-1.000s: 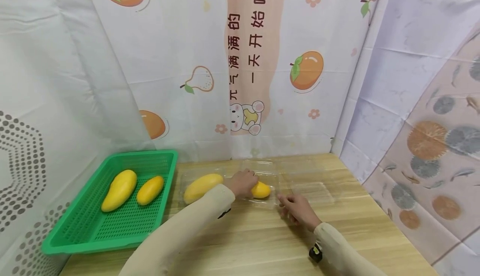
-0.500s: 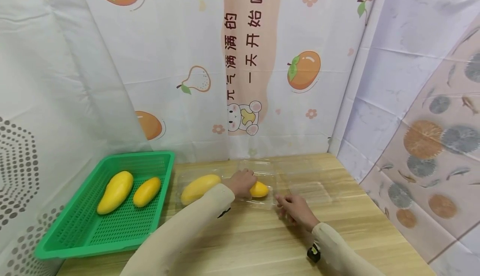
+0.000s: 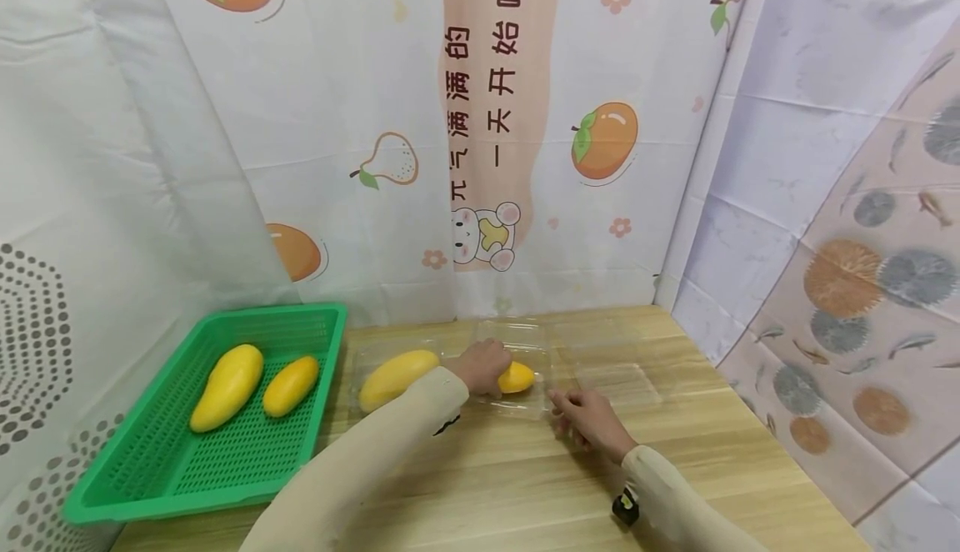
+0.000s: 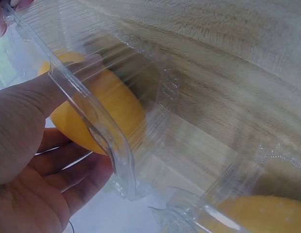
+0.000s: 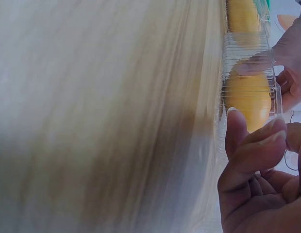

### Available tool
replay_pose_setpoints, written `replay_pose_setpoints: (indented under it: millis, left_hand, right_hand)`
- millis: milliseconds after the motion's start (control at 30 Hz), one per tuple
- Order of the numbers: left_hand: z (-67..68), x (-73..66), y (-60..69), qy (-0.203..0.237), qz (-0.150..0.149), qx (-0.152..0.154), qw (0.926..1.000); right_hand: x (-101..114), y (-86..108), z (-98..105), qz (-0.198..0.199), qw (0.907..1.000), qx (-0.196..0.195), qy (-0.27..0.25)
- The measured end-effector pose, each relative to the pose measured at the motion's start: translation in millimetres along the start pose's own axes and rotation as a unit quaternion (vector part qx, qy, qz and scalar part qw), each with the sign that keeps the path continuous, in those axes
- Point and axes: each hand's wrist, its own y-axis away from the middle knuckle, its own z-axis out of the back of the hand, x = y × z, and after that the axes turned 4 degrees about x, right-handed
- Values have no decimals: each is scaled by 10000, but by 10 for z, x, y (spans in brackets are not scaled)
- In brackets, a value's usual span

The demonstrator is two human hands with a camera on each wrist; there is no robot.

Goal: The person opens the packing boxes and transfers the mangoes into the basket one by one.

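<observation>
A small yellow mango (image 3: 516, 378) lies in the middle clear plastic clamshell box (image 3: 525, 409). My left hand (image 3: 480, 366) reaches into that box and grips the mango, thumb on one side and fingers on the other in the left wrist view. At the box's near right corner is my right hand (image 3: 591, 421); its thumb and forefinger pinch the rim, seen in the right wrist view (image 5: 259, 165). Directly left, a larger mango (image 3: 397, 378) sits in another clear box (image 3: 358, 360), partly behind the left sleeve.
A green plastic basket (image 3: 202, 498) with two mangoes, one larger (image 3: 227, 388) and one smaller (image 3: 291, 387), stands at the left. A third clear box (image 3: 618, 381) lies open at the right on the wooden table (image 3: 480, 485). Printed curtains (image 3: 337, 243) hang behind.
The whole head view has shifted slightly, so things appear a little further left. Both hands keep their places at the middle box.
</observation>
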Motion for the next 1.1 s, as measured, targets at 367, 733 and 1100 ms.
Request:
replay_pose_setpoints:
  millis: [367, 733, 1100]
  left_hand:
    - [-3, 19, -19, 28, 49, 158, 9999]
    - [-42, 48, -22, 114, -27, 104, 9999]
    - [4, 50, 35, 181, 32, 108, 9998]
  right_hand:
    - [-10, -5, 0, 35, 10000, 46, -15]
    - [5, 6, -6, 26, 10000, 15, 24]
    - [-5, 8, -15, 55, 10000, 36, 5]
